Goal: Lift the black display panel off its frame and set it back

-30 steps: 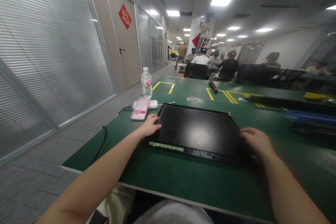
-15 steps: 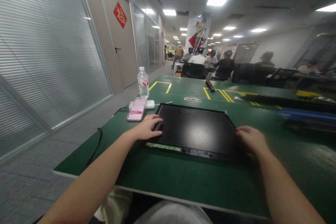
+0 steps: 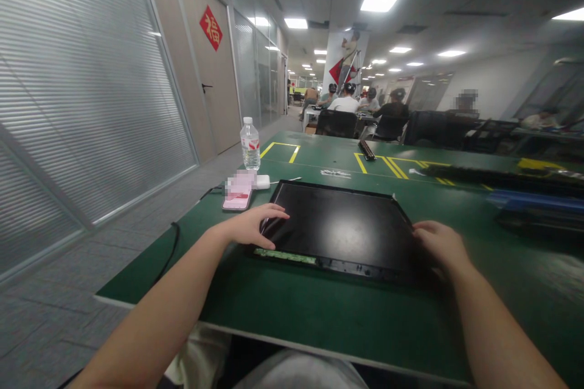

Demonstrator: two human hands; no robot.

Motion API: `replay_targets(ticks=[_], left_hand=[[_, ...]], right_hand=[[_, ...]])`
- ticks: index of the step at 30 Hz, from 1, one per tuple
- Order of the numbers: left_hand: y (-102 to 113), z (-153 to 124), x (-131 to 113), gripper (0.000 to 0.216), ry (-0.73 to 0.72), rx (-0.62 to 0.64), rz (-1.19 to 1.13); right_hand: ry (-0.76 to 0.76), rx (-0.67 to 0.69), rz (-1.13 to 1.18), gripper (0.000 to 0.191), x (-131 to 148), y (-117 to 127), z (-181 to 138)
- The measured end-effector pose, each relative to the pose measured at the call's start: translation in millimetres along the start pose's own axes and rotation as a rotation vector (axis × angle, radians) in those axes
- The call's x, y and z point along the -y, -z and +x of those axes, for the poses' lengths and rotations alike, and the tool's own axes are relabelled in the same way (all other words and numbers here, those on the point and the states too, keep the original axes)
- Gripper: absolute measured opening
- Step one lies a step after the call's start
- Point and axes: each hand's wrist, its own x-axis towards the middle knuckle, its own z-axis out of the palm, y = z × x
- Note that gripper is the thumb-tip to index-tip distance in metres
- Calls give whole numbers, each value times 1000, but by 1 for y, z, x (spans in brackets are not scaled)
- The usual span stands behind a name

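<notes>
A green table (image 3: 319, 307) carries a black screen panel (image 3: 347, 219), lying flat near the middle. The left hand (image 3: 249, 225) is spread loosely over the panel's left edge, not gripping; the right hand (image 3: 440, 244) grasps its right edge. Far left stands a water bottle (image 3: 250, 146), then a pink-screened phone (image 3: 236, 200) nearer. A green circuit strip (image 3: 285, 256) lines the panel's near left edge.

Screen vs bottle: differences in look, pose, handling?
Look: screen is black and broad; bottle is clear and narrow, with a red-and-white label.
Pose: screen lies dark side up; bottle stands upright.
Handling: left hand is spread at the screen's left edge, right hand at its right; no hand is on the bottle.
Shared: both are at the green table.
</notes>
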Motion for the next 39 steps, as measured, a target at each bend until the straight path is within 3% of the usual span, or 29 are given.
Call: replay_targets(ticks=[19,31,34,39], left_hand=[[-3,2,-19,66,-59,-37,-9],[-3,2,-17,62,-33,-24,-15],[-5,4,-11,57,42,-70,9],[-14,12,5,45,165,-288,115]], right_hand=[[-17,2,7,23,2,2,-1],[-5,-19,54,18,0,0,-1],[11,-33,55,17,1,0,-1],[-9,-12,49,22,-2,-2,1]])
